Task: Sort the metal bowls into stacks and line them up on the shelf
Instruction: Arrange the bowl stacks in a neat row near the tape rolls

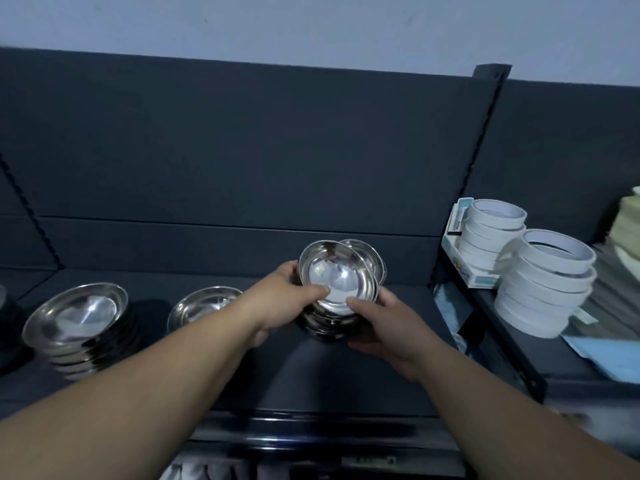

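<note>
**Both hands grip a stack of metal bowls on the dark shelf**

The left hand (282, 299) and the right hand (388, 327) close around one stack of bowls (329, 296) that sits near the middle of the dark shelf (346, 382). The left thumb lies on the near rim of the top bowl, with the other fingers wrapped round the stack's left side. The right thumb presses the same rim just beside it, and the right fingers curl under the lower right of the stack. The top bowl is tilted toward the camera, its shiny inside showing. Another bowl (370, 258) peeks out just behind it, to the right.

To the left, a second stack (204, 303) stands partly hidden by the left forearm, and a taller third stack (79, 323) stands farther left. On the neighbouring shelf to the right are piled white tape rolls (543, 285).
</note>
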